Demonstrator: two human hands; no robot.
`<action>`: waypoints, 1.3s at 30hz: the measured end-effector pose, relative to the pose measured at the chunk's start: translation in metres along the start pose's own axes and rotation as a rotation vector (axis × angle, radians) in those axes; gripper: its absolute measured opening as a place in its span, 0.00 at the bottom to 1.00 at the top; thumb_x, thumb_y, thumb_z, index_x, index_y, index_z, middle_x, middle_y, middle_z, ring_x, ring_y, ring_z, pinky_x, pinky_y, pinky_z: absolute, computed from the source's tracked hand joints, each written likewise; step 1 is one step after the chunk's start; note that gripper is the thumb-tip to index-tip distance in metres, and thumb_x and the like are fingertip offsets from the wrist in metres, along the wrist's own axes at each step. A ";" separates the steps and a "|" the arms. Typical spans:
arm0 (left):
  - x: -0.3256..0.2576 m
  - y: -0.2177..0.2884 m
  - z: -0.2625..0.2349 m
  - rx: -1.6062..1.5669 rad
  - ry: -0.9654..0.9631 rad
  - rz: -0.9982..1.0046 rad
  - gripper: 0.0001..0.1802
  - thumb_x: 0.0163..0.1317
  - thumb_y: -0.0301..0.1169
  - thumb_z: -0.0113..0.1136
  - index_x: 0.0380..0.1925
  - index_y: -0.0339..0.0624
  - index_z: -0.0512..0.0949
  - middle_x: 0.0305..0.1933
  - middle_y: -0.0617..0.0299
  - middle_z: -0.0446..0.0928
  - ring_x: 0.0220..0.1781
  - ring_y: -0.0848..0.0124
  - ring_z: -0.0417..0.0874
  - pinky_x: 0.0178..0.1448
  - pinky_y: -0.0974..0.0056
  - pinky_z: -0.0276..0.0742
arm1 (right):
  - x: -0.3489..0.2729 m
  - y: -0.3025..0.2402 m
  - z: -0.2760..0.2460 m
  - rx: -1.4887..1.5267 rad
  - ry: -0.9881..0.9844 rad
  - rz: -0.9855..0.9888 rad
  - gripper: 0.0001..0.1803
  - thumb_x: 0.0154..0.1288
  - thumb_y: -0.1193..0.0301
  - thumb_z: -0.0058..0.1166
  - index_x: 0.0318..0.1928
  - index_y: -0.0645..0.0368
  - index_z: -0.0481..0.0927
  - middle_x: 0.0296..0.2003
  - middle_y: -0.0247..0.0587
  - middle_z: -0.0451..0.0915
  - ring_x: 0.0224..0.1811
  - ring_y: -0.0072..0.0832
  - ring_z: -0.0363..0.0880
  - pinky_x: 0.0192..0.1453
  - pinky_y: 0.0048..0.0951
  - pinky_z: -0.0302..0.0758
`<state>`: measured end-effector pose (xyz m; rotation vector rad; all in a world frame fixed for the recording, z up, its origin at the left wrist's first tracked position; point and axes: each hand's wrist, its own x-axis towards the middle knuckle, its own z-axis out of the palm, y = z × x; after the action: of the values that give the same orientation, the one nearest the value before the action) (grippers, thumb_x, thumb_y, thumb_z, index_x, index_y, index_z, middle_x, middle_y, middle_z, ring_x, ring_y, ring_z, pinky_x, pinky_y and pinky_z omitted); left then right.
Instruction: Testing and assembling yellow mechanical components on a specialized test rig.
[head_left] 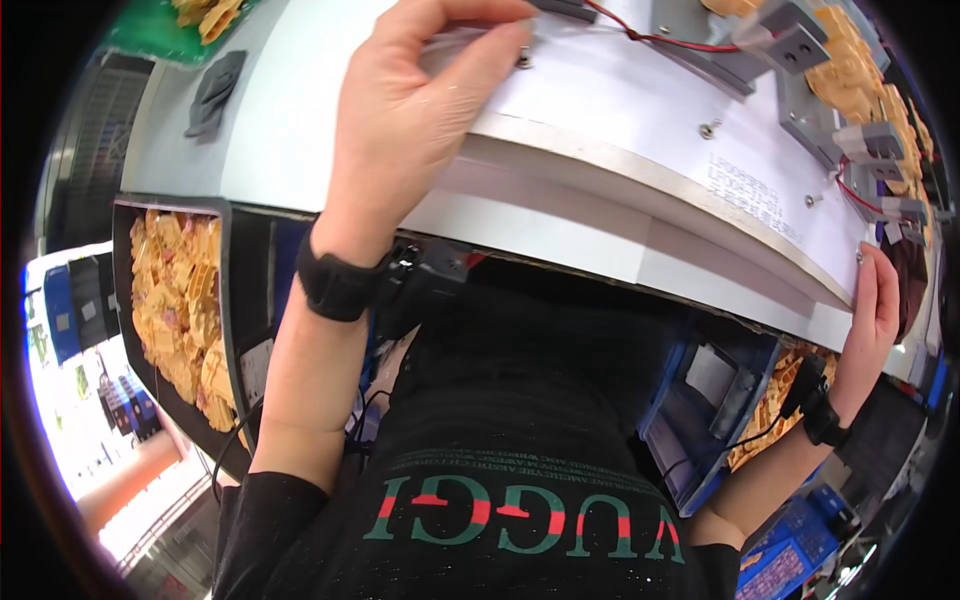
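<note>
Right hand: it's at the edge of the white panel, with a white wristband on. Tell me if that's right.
Not quite: the head view shows the right hand at the edge of the white panel, but its wristband is black.

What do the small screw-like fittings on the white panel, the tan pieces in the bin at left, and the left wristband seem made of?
Screw-like fittings: probably metal, given their shiny, silvery glints.
Tan pieces: likely moulded plastic, slightly glossy, judging by highlights and formed shapes.
Left wristband: dull black, perhaps rubber or fabric; the dark surface leaves that open.
</note>
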<state>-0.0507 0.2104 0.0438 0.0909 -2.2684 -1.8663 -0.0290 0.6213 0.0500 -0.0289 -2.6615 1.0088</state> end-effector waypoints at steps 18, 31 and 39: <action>0.006 -0.013 -0.007 0.173 0.061 0.299 0.10 0.62 0.28 0.63 0.43 0.40 0.82 0.50 0.59 0.79 0.65 0.64 0.73 0.66 0.62 0.67 | 0.002 -0.016 0.002 0.076 0.020 0.024 0.10 0.74 0.69 0.51 0.47 0.62 0.80 0.41 0.28 0.77 0.44 0.16 0.71 0.50 0.17 0.67; -0.002 -0.007 -0.004 0.199 0.078 0.260 0.08 0.59 0.19 0.60 0.38 0.40 0.78 0.46 0.62 0.79 0.65 0.57 0.71 0.68 0.57 0.64 | -0.002 -0.030 0.004 0.135 0.023 0.081 0.05 0.68 0.75 0.55 0.41 0.61 0.81 0.30 0.29 0.69 0.29 0.17 0.64 0.32 0.20 0.60; 0.002 -0.008 -0.004 0.254 0.055 0.289 0.05 0.62 0.22 0.60 0.38 0.41 0.78 0.45 0.62 0.79 0.63 0.57 0.71 0.70 0.54 0.62 | -0.008 -0.037 0.005 0.021 0.115 0.032 0.05 0.66 0.78 0.56 0.41 0.61 0.81 0.32 0.32 0.70 0.29 0.19 0.65 0.33 0.20 0.62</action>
<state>-0.0523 0.2044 0.0372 -0.1396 -2.3247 -1.4141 -0.0200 0.5893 0.0685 -0.1213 -2.5534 1.0135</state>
